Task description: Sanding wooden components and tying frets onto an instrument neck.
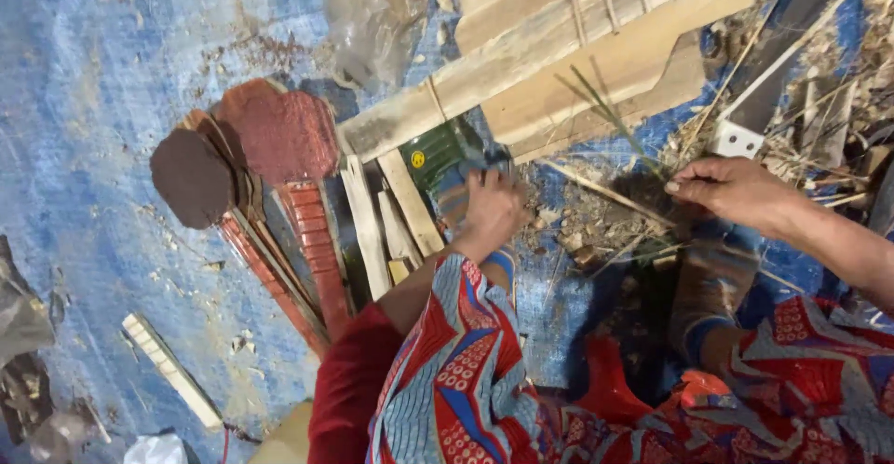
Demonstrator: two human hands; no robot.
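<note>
- Left hand point(491, 208): seen from the back, fingers curled down onto a small green box point(445, 158) and the debris beside it; looks like a loose grip on the box's right edge, but how far closed I cannot tell (fingertips hidden).
- Right hand point(731, 187): fingers pinched together on thin green strips point(605, 110), a tight fingertip hold; the strips run up and left from the pinch across the boards.
- Green box sits just right of the short wood slats, under the long plank's lower edge, touching the left hand.
- Left to right, counts:
- One pale ridged stick point(169, 369) lying alone on the blue tarp point(93, 101), low left.
- Two dark reddish rounded cut-outs point(279, 133) (one brown, one redder), overlapping, on top of red ribbed strips point(312, 231), at least two.
- Short pale wood slats point(386, 212): about four, side by side, just left of the green box.
- Long wood planks point(559, 45): roughly three or four stacked on a slant, upper middle; thin strings tied round them.
- One clear plastic bag point(372, 12) at top, crumpled.
- Pile of chips and dry scraps point(587, 222) between the two hands.
- Dry sticks and straw point(838, 101) heaped at far right (too tangled to count).
- Patterned red and blue cloth point(466, 371) over the person's knees at the bottom.
</note>
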